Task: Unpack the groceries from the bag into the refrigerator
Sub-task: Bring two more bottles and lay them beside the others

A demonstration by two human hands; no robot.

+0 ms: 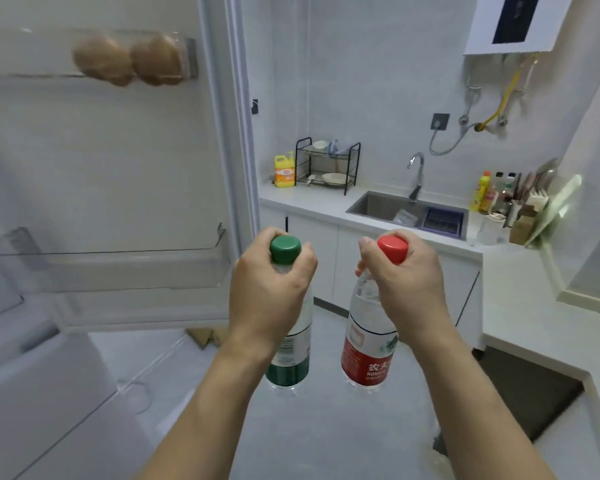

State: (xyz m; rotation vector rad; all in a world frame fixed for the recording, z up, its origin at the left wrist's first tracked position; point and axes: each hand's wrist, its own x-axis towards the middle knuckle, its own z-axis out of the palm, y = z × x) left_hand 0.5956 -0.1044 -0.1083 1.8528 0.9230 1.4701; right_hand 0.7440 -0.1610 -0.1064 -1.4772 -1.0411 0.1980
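My left hand [269, 289] grips the neck of a green-capped water bottle [290, 362], which hangs upright over the floor. My right hand [400, 282] grips the neck of a red-capped water bottle [366, 355] with a red label, also upright. Both bottles are side by side at mid-frame, a little apart. To the left stands the open refrigerator door [118, 168]. Its upper clear shelf [49, 57] holds two brown potatoes [129, 60]. The lower clear door shelf [118, 268] sits just left of my left hand. No grocery bag is in view.
A white counter [312, 199] with a sink [381, 206], faucet [417, 174], black dish rack [326, 164] and yellow detergent bottle [284, 171] runs behind the bottles. Condiment bottles [492, 194] stand at the right. A cardboard piece [205, 336] lies on the floor.
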